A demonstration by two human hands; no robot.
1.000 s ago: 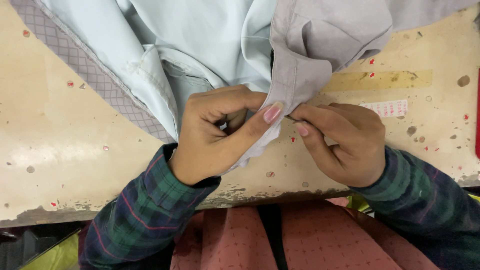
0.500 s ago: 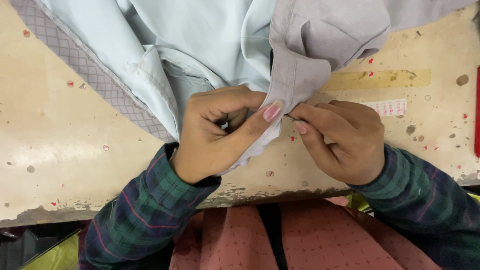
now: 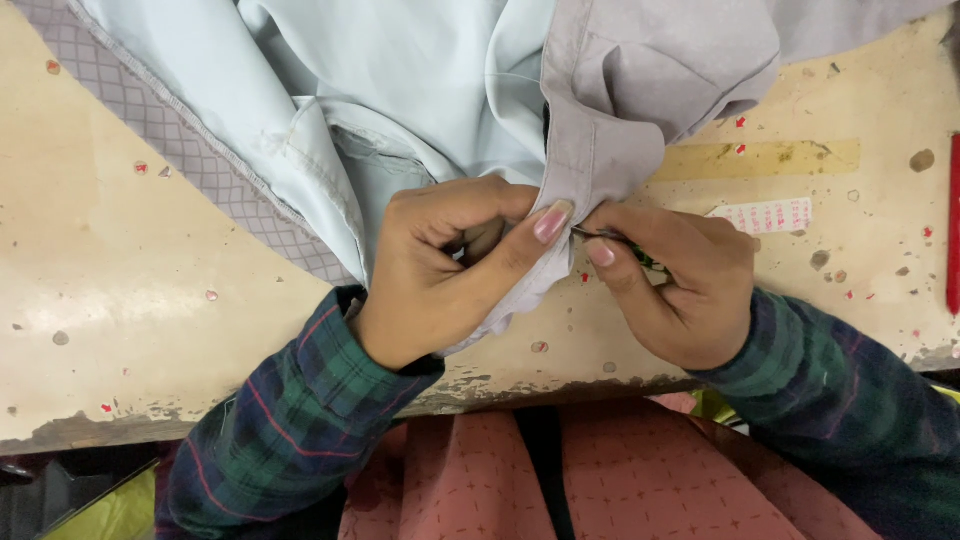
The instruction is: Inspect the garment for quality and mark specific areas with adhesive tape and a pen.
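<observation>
Nearest the viewer, the lap is covered by pink cloth (image 3: 640, 480), and two dark plaid sleeves (image 3: 300, 420) reach forward over the chipped table (image 3: 150, 300).

Left hand (image 3: 440, 270): fingers clenched on a fold of the grey garment (image 3: 650, 90), thumb pressed flat against the edge of its band so that the cloth is held taut just where the two hands meet. Compared with the frames half a second and a second earlier, this grasp is nearly the same; the thumb lies at the same place on the band.

Right hand (image 3: 680, 280): thumb and forefinger pinched on a small thin tool (image 3: 610, 240), part metal and part green, its tip touching the band's edge beside the left thumb. Its exact kind is too small to tell. Against the earlier frames the hand has shifted only slightly, and the tip remains at the same point of the seam. The near stillness suggests fine work confined to one spot of the edge.

Beyond the hands, the grey garment lies bunched toward the far right, overlapping a pale blue garment (image 3: 400, 80) spread to the far left, with a checked lining (image 3: 150, 120) showing along its border. On the table to the right lie a strip of yellow tape (image 3: 770, 158), a small white label (image 3: 770, 215) and, at the edge of view, a red object (image 3: 953, 230).
</observation>
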